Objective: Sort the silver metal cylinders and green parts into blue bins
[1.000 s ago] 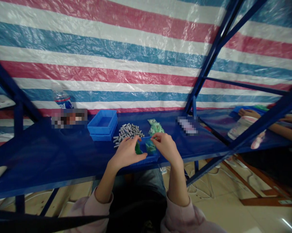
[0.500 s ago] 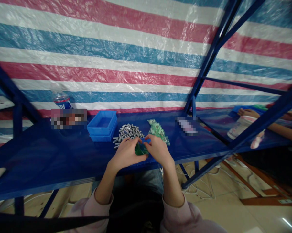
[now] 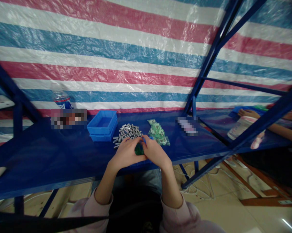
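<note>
While a bottle stood at the far left against the striped sheet, two stacked blue boxes sat on the blue table. Just right of them, a heap of metal tubes lay directly behind the left hand. Its fingers and thumb curved wide apart, a small green thing showing in the gap; whether they pressed on it, I could not tell. The green thing lay right of the left palm and left of the right fingers, neither hand plainly nearer, its long axis hidden. The right hand had its fingers drawn together, almost meeting the left fingertips; what they held could not be seen. Green packets lay just behind it, so tubes and packets hemmed the far side, while the table's front edge ran under the wrists. Sideways there was room, tabletop stretching right toward a blurred phone-shaped thing, well apart. Past a blue post, a co-worker's hand showed beside a pale tub.
</note>
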### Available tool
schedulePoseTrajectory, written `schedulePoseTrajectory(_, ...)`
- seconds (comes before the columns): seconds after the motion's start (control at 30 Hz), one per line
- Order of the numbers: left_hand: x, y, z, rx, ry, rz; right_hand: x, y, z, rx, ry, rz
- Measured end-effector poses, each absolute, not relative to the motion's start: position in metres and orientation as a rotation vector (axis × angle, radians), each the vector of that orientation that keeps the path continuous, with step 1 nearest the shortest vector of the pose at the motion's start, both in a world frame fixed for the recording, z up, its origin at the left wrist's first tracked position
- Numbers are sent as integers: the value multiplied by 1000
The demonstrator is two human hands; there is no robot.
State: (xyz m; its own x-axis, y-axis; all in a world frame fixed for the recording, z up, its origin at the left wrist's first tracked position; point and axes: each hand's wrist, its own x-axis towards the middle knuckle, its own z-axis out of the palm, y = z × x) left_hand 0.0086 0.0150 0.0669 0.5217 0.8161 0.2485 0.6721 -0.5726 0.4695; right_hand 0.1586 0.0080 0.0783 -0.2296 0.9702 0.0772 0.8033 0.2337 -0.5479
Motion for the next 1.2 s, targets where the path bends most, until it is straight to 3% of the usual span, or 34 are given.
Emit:
schedulePoseTrajectory(0.8, 10, 15, 66, 2467, 1256, 663, 190, 5, 84, -1372, -1961, 740)
schedulePoseTrajectory(1.03, 8, 13, 69, 2456, 1286, 650, 236, 16, 69, -1826, -1617, 287)
schedulePoseTrajectory(1.2, 8, 14, 69, 2455, 1282, 653, 247, 23, 51, -2168, -1632, 348)
